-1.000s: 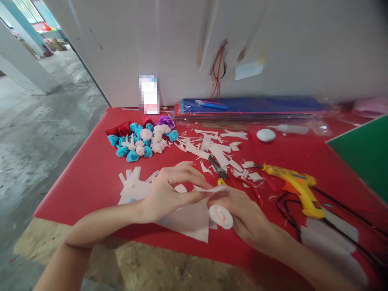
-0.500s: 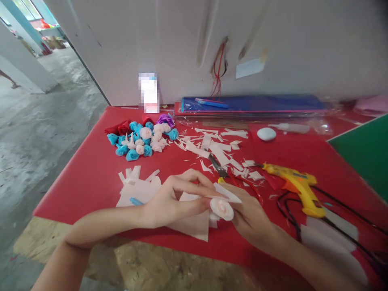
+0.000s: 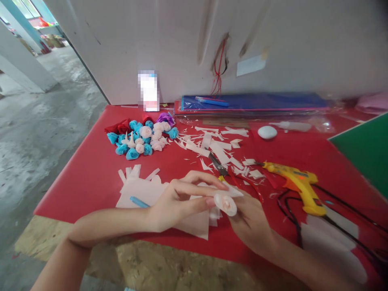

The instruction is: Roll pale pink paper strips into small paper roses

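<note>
A pale pink paper rose (image 3: 226,205) with a loose petal edge is held between both hands over the front of the red table. My left hand (image 3: 184,198) pinches its near side with thumb and fingers. Fingers of my right hand (image 3: 250,216) close round its base, which is largely hidden. Under the hands lie pale paper sheets (image 3: 194,226), with a light blue pen (image 3: 139,201) resting on them. Just beyond are red-handled scissors (image 3: 217,163) among white paper scraps (image 3: 220,151). To the right of my right hand lies a yellow glue gun (image 3: 298,182).
Blue, pink, red and purple paper flowers (image 3: 147,135) are heaped at the back left. A phone (image 3: 149,91) leans on the wall. Blue wrapped sheets (image 3: 257,103), a white egg-shaped object (image 3: 267,132) and a white bottle (image 3: 294,126) lie behind. Black cable (image 3: 286,214) loops at right.
The rose and both hands have shifted slightly right and up, and the flower has tilted a little. My left fingers have slid along its edge.
</note>
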Motion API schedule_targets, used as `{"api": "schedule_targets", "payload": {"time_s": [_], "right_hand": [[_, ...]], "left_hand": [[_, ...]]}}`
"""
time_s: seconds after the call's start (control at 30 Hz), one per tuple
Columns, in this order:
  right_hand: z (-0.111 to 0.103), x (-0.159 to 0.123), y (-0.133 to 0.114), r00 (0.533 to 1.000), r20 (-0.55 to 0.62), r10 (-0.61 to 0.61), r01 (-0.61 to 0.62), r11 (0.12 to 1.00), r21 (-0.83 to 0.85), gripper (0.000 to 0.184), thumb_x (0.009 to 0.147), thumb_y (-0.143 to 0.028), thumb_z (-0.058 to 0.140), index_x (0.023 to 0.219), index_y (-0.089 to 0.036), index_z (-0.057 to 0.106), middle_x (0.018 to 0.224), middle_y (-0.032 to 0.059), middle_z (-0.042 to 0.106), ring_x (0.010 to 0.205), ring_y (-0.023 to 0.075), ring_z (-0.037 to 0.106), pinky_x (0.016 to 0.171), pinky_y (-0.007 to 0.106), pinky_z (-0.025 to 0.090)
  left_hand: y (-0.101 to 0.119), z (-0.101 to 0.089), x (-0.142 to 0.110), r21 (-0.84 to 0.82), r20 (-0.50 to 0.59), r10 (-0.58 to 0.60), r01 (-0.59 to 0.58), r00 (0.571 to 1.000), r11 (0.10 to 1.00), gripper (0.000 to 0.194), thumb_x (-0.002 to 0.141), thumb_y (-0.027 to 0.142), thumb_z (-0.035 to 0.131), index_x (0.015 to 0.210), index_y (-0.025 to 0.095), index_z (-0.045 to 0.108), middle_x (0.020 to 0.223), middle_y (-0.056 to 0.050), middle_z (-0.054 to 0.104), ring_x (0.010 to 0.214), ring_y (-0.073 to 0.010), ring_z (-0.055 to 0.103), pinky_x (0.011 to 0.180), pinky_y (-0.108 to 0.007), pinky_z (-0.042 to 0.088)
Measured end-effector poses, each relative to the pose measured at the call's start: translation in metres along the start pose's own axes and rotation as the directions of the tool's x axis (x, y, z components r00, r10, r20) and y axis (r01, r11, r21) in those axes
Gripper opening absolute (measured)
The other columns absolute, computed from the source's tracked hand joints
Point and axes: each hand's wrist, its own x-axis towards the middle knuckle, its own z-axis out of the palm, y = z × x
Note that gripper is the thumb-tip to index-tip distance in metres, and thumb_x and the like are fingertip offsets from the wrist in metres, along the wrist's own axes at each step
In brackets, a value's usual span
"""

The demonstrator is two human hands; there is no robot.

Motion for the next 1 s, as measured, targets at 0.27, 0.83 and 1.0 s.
{"api": "schedule_targets", "payload": {"time_s": [0.27, 0.83, 1.0], "right_hand": [[0.004, -0.003, -0.001, 0.998, -0.032, 0.059, -0.059, 0.998, -0.019, 0.029, 0.09, -0.027, 0.036, 0.066, -0.022, 0.051, 0.05, -0.0006, 0.058, 0.048, 0.0144, 0.059, 0.05, 0.023, 0.05], [0.01, -0.015, -0.009, 0.932, 0.008, 0.362, -0.35, 0.895, 0.279, 0.022, 0.088, -0.035, 0.044, 0.107, -0.024, 0.046, 0.096, 0.0027, 0.065, 0.078, 0.0132, 0.066, 0.064, 0.02, 0.054], [0.006, -0.012, -0.01, 0.974, -0.059, 0.221, -0.225, 0.971, -0.085, 0.02, 0.09, -0.034, 0.039, 0.084, -0.02, 0.052, 0.059, -0.0013, 0.063, 0.044, 0.0125, 0.06, 0.039, 0.019, 0.046]], "left_hand": [[-0.009, 0.002, -0.002, -0.058, -0.076, -0.058, 0.054, 0.995, 0.997, 0.016, 0.073, 0.022, 0.065, 0.087, 0.029, 0.068, 0.095, -0.001, 0.068, 0.108, -0.0144, 0.05, 0.097, -0.03, 0.039], [-0.008, 0.004, -0.002, -0.177, -0.105, -0.155, 0.135, 0.982, 0.975, 0.012, 0.07, 0.028, 0.068, 0.081, 0.025, 0.071, 0.098, -0.004, 0.067, 0.112, -0.0185, 0.049, 0.094, -0.032, 0.04], [-0.011, 0.002, -0.002, -0.134, -0.105, -0.136, 0.121, 0.985, 0.984, 0.01, 0.07, 0.026, 0.068, 0.08, 0.025, 0.071, 0.088, -0.004, 0.069, 0.116, -0.0163, 0.044, 0.095, -0.03, 0.038]]}}
